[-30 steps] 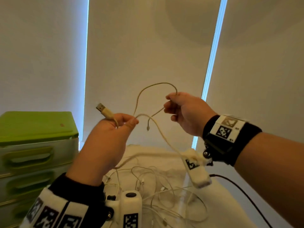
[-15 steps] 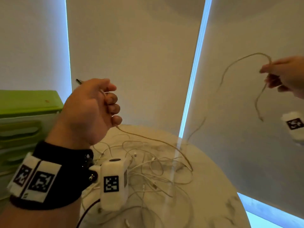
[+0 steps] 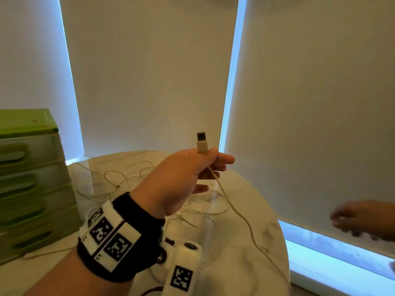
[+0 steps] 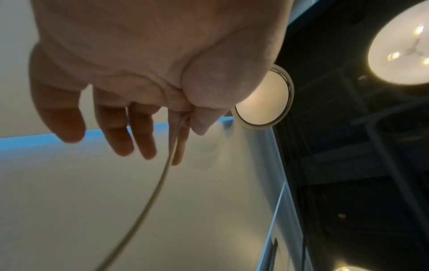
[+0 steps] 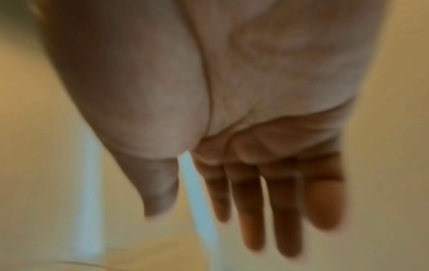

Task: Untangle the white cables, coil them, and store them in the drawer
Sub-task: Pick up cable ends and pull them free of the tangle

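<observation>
Left hand point(image 3: 177, 178) pinches a thin white USB cable point(image 3: 239, 212) mid-frame, freed for coiling; blurred right hand point(image 3: 363, 218), lower right, open and empty, must gather the slack

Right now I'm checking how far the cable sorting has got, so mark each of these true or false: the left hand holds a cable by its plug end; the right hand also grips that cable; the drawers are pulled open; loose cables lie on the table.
1. The left hand pinches a cable just below its plug: true.
2. The right hand grips that cable too: false. Its fingers are straight and hold nothing.
3. The drawers are pulled open: false. All look closed.
4. Loose cables lie on the table: true, still in a tangle.
</observation>
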A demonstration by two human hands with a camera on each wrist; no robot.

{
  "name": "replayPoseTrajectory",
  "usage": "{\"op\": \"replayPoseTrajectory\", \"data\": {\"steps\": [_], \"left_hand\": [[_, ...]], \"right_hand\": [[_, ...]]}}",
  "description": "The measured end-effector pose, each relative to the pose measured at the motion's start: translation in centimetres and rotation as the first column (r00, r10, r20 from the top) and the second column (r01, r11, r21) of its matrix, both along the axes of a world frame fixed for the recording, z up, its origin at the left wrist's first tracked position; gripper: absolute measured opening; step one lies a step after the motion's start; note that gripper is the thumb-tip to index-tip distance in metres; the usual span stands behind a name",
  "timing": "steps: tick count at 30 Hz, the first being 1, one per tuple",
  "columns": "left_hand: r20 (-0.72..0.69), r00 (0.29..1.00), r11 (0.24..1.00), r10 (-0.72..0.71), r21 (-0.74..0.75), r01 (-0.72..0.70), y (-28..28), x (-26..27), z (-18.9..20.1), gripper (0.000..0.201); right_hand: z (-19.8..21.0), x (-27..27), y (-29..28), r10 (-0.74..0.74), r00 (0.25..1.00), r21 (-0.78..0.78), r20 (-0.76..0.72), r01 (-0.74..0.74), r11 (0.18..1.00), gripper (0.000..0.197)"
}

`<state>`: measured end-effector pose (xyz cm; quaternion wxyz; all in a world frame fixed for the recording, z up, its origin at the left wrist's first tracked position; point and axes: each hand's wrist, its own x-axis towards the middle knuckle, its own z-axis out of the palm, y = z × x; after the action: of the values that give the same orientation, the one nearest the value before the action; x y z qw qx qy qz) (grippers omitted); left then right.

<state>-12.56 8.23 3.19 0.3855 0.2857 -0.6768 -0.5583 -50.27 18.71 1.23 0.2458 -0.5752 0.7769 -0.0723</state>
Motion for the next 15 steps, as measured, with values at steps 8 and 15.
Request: {"op": "replayPoseTrajectory", "data": {"steps": [8,15], "left_hand": [[0.015,0.995,0.995,0.101,0.013,-0.102,1.5,-1.8,-0.6,0.041],[-0.758,0.610,0.960,0.232,0.278,-0.020,-1.6,5.2,-2.6,0.038]], "right_hand": [[0.4,20.4,-3.0,0.493,0.839,-0.295,0.231,-0.423,0.857,0.025],[-5.4,11.0,-1.6,0.251,0.571,-0.110,0.782,-0.269,0.957,0.026]]}}
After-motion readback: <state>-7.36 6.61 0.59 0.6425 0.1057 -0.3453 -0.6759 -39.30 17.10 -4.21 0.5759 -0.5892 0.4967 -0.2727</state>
